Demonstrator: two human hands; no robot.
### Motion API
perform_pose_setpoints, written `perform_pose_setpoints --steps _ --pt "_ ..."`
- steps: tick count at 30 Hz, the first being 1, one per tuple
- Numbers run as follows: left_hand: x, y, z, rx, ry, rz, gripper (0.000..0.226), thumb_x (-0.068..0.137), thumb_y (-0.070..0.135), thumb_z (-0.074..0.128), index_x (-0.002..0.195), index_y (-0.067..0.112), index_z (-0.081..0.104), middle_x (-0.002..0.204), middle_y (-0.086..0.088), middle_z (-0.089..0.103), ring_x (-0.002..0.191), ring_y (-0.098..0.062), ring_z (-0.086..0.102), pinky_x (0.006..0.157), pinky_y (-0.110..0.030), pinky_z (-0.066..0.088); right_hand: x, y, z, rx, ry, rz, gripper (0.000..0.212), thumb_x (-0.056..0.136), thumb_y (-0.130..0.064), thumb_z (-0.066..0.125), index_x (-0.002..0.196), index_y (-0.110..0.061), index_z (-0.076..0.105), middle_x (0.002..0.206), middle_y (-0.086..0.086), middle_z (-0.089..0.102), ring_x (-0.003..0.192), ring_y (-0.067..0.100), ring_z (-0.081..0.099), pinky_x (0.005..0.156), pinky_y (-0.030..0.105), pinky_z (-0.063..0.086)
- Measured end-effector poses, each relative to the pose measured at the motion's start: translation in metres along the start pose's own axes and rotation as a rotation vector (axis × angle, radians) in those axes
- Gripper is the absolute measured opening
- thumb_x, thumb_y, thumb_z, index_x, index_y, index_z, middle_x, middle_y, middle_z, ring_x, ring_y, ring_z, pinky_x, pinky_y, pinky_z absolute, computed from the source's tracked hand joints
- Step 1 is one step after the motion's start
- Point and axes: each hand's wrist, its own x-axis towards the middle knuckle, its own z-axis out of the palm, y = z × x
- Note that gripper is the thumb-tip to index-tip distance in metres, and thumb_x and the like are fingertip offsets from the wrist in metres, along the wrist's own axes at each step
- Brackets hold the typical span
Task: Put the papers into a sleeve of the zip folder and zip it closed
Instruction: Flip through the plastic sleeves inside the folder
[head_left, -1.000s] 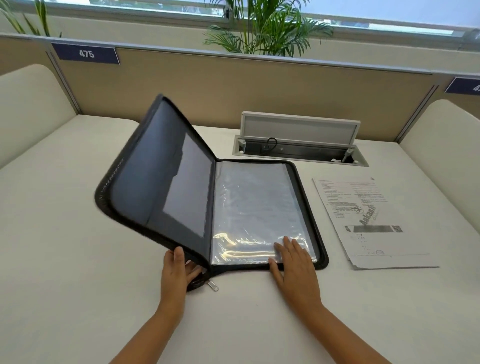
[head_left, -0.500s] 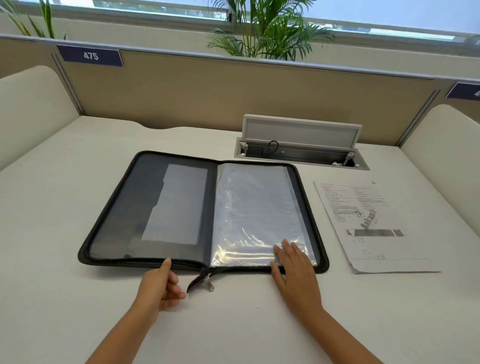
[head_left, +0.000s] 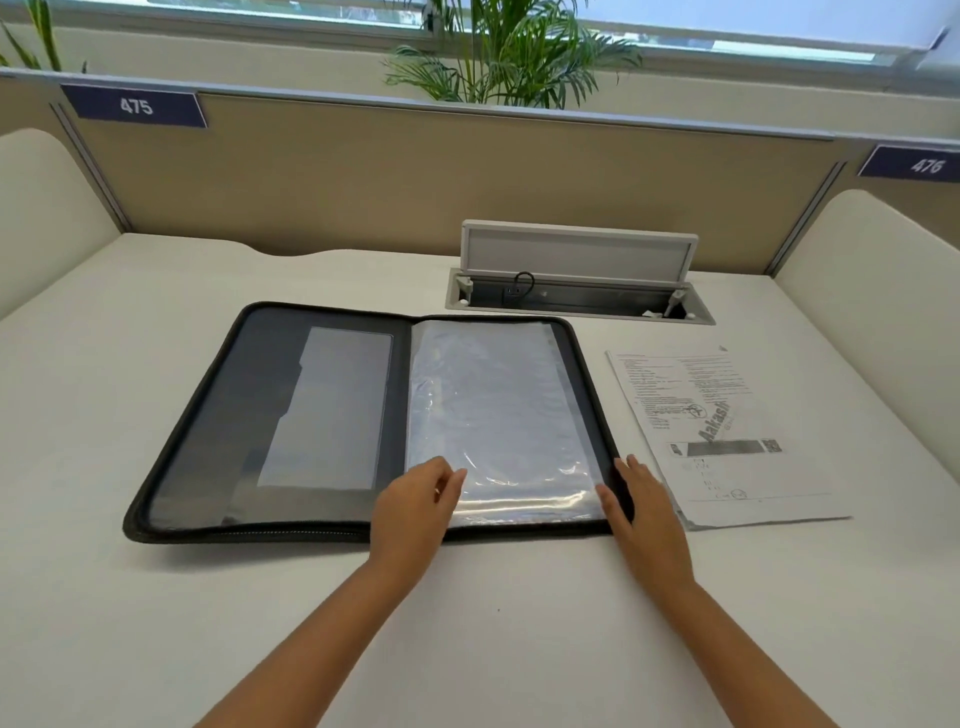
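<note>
The zip folder (head_left: 270, 426) lies open and flat at the middle of the desk (head_left: 156, 623), its clear sleeves (head_left: 493, 410) on the right half. The left hand (head_left: 415, 506) rests loosely curled on the sleeves' near-left corner and the right hand (head_left: 641, 512) lies open on the folder's near-right corner, neither gripping anything. The papers (head_left: 727, 441) lie just beside the folder, toward the desk's right edge.

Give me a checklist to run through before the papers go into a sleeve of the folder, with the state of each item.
1. Folder open flat on the desk: ok.
2. Clear sleeves exposed on the right half: ok.
3. Papers within reach, right of the folder: ok.
4. A sleeve opened to receive them: not ok; left hand only touches the near corner.
5. Right hand free to fetch papers: not ok; it rests on the folder's near right corner.
6. Top sleeve empty: cannot tell.
</note>
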Motion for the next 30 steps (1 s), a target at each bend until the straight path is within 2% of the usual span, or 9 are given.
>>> perform_pose_setpoints --steps 3,4,6,10,12,15,18,24,30 --pt "0.016 -0.005 0.019 0.082 -0.080 0.120 0.022 0.086 0.039 0.058 0.096 0.020 0.062 0.109 0.002 0.063 0.106 -0.019 0.056 0.092 -0.038 0.044 0.000 -0.002 0.001 0.001 -0.017 0.019 0.054 0.095 -0.043 0.040 0.143 -0.020 0.032 0.152 -0.004 0.029 0.142 0.009 0.018 0.118 0.030 0.011" --pt "0.022 -0.006 0.026 0.133 -0.167 0.100 0.035 0.085 0.042 0.056 0.113 0.020 0.057 0.132 0.001 0.053 0.128 -0.023 0.042 0.107 -0.046 0.032 0.000 -0.002 0.002 0.001 -0.014 0.020 0.053 0.095 -0.041 0.039 0.143 -0.020 0.032 0.152 -0.004 0.030 0.142 0.009 0.018 0.117 0.028 0.010" --pt "0.029 -0.008 0.038 0.267 -0.300 0.038 0.057 0.089 0.050 0.045 0.137 0.020 0.035 0.154 0.001 0.021 0.143 -0.025 0.006 0.114 -0.051 0.007 0.001 -0.002 0.002 0.012 -0.006 0.029 0.050 0.096 -0.038 0.039 0.143 -0.020 0.033 0.151 -0.004 0.031 0.142 0.009 0.019 0.115 0.025 0.010" --pt "0.028 -0.008 0.051 0.379 -0.343 0.002 0.086 0.081 0.070 0.032 0.146 0.023 0.002 0.157 0.000 -0.003 0.142 -0.027 -0.014 0.112 -0.052 -0.008 0.001 -0.002 0.002 0.028 0.006 0.035 0.049 0.096 -0.036 0.040 0.142 -0.019 0.036 0.149 -0.005 0.034 0.141 0.009 0.021 0.113 0.022 0.009" --pt "0.025 -0.012 0.054 0.471 -0.357 0.050 0.103 0.064 0.087 0.009 0.146 0.025 -0.002 0.156 -0.002 -0.009 0.141 -0.029 -0.018 0.111 -0.054 -0.009 0.001 -0.002 0.003 0.033 0.010 0.032 0.047 0.096 -0.035 0.041 0.141 -0.019 0.038 0.146 -0.007 0.037 0.141 0.010 0.023 0.113 0.023 0.012" --pt "0.023 -0.019 0.056 0.519 -0.375 0.101 0.116 0.048 0.088 -0.019 0.146 0.029 -0.001 0.156 -0.003 -0.013 0.140 -0.030 -0.021 0.110 -0.055 -0.010 0.001 -0.001 0.000 0.149 0.116 0.049 0.032 0.095 -0.025 0.047 0.124 -0.015 0.056 0.123 -0.004 0.058 0.125 0.018 0.047 0.102 0.027 0.036" --pt "0.016 -0.023 0.053 0.515 -0.378 0.133 0.112 0.051 0.088 -0.018 0.146 0.030 0.000 0.156 -0.003 -0.013 0.140 -0.029 -0.021 0.110 -0.053 -0.012 0.002 0.000 -0.003 0.272 0.235 0.093 0.013 0.092 -0.015 0.051 0.099 -0.013 0.063 0.091 -0.001 0.063 0.092 0.018 0.059 0.080 0.027 0.047" --pt "-0.001 -0.027 0.047 0.518 -0.380 0.168 0.104 0.058 0.086 -0.013 0.145 0.031 -0.002 0.155 -0.002 -0.016 0.134 -0.025 -0.030 0.105 -0.048 -0.019 0.003 -0.001 -0.004 0.291 0.225 0.115 0.010 0.089 -0.013 0.056 0.092 -0.023 0.058 0.087 -0.004 0.059 0.082 0.005 0.056 0.068 0.009 0.038" --pt "-0.007 -0.020 0.052 0.476 -0.287 0.146 0.101 0.065 0.079 -0.019 0.145 0.029 0.014 0.156 -0.005 0.003 0.141 -0.033 -0.010 0.107 -0.049 -0.014 0.005 -0.001 0.000 0.162 0.217 0.114 0.012 0.089 -0.011 0.053 0.098 -0.013 0.060 0.089 -0.001 0.053 0.084 0.014 0.053 0.074 0.028 0.045"
